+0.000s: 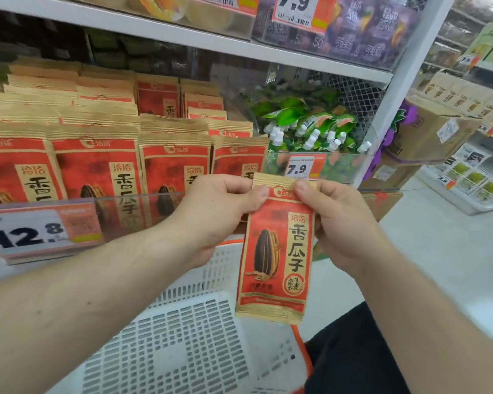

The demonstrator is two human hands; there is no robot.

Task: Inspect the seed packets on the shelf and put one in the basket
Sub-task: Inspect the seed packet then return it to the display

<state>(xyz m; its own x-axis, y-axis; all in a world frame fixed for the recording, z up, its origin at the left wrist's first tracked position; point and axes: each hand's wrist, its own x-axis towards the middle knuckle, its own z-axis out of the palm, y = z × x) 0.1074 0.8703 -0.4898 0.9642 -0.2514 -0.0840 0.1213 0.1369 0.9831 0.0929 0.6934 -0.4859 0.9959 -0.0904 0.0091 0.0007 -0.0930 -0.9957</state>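
A red and tan sunflower seed packet hangs upright in front of the shelf, its printed face toward me. My left hand pinches its top left corner and my right hand pinches its top right corner. Below it sits a white perforated basket with an orange rim, and the packet's lower edge hangs over the basket's right side. Rows of matching seed packets stand on the shelf at the left, behind a clear plastic front rail.
Price tags reading 12.8 and 7.9 hang on the shelf edge. Green spouted pouches fill the bin to the right. Purple packages sit on the shelf above. Cardboard boxes and another display stand across the aisle.
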